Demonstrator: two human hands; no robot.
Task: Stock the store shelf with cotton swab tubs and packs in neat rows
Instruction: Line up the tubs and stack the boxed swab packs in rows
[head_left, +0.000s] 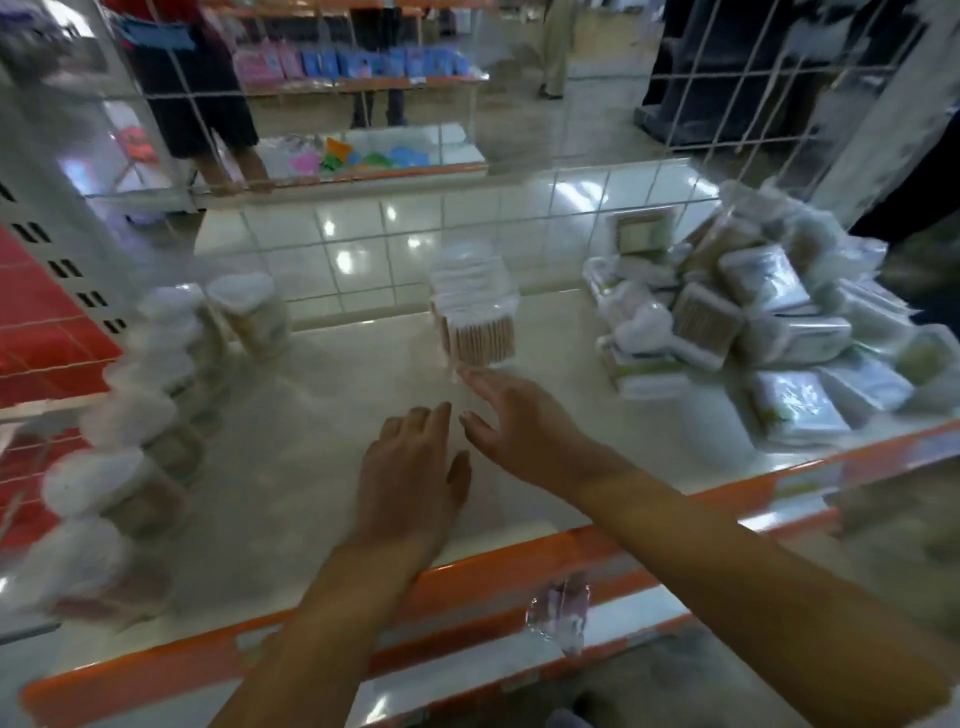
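Observation:
A clear square pack of cotton swabs (475, 317) stands upright mid-shelf near the back. Just in front of it my right hand (511, 423) reaches with straight fingers, its fingertips close to the pack's base, holding nothing. My left hand (413, 467) lies flat and open on the white shelf (311, 415), to the left of the right hand. Several round cotton swab tubs (119, 467) with white tops stand in a row along the left side. On the right, a loose heap of wrapped cotton swab packs (769, 332) lies piled. The picture is blurred.
An orange price rail (467, 587) edges the shelf front, with a clear plastic tag holder (558, 613) clipped on it. A white wire grid (363, 218) backs the shelf. Behind it stand other shelves with coloured goods and people's legs. A red panel (36, 322) is at left.

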